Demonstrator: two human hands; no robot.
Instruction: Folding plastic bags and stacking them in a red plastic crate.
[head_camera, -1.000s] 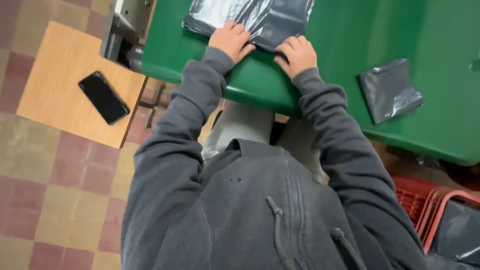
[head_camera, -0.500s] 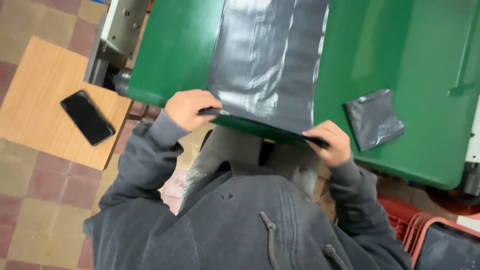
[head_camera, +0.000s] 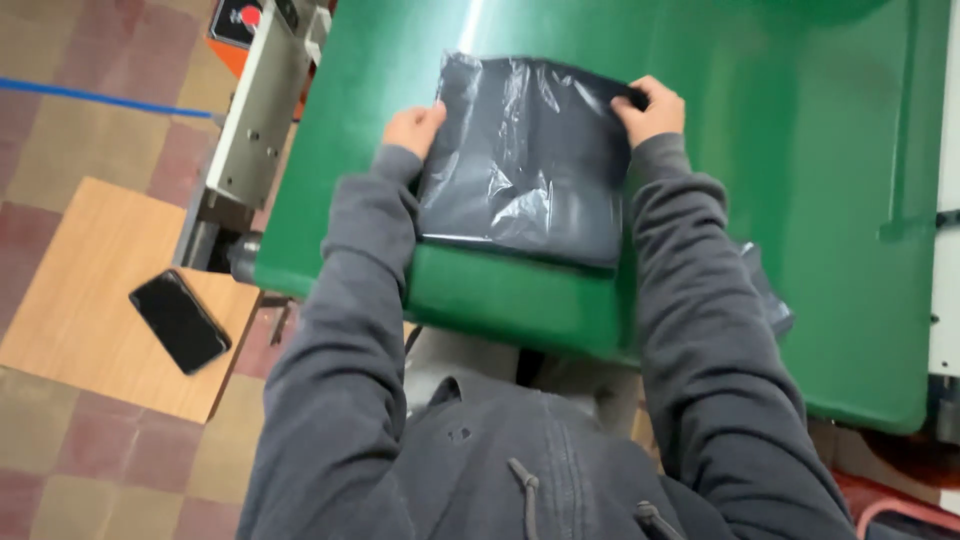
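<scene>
While we lean over the green table (head_camera: 800, 200), our left hand (head_camera: 413, 130) pinches the far left corner of a dark grey plastic bag (head_camera: 525, 160) and our right hand (head_camera: 653, 108) grips its far right corner, both closed on the film, so that the sheet is stretched flat between them. Spread this way, the bag lies on the tabletop with its near edge close to the table's front rim, wrinkles catching the light across its middle; holding opposite corners appears to be what keeps the thin plastic taut and square to the table. Partly hidden beneath our right sleeve, another piece of grey plastic (head_camera: 768, 300) rests on the table, apart from the bag in hand. Off to the left, a black phone (head_camera: 180, 321) sits face up on a low wooden board (head_camera: 90, 260) over the tiled floor (head_camera: 60, 480), well away from the work, beside a grey metal machine (head_camera: 250, 130) that adjoins the table's left edge.
</scene>
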